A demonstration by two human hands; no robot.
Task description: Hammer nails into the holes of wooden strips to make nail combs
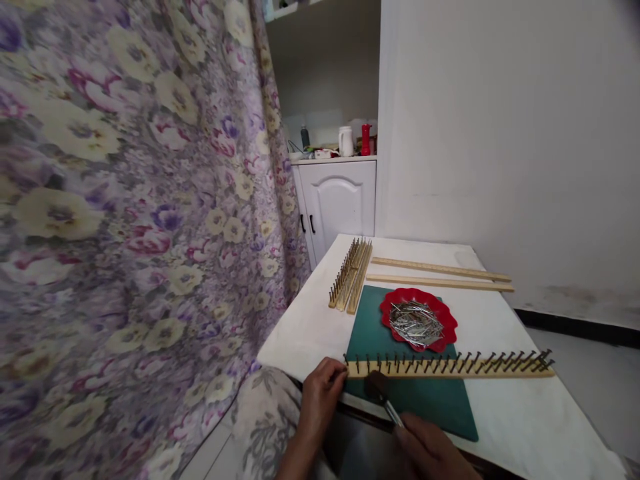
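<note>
A long wooden strip [320,373] studded with rows of upright and leaning nails lies across the near part of the table, over a green mat [420,403]. At the strip's left end is my left hand [323,387], its thumb and fingers pinched together. Whatever sits between those fingertips is too small to make out. My right hand [430,443] grips the handle of a hammer [391,411]. The hammer's dark head is just in front of the strip, near its left end. Behind the strip, a red scalloped dish [450,325] holds a heap of loose nails [415,323].
More nail-studded strips [353,277] lie at the back left of the white table [305,313]. Two bare wooden strips [440,269] rest at the back. A floral curtain [150,200] hangs on the left. A white cabinet [340,200] stands beyond the table.
</note>
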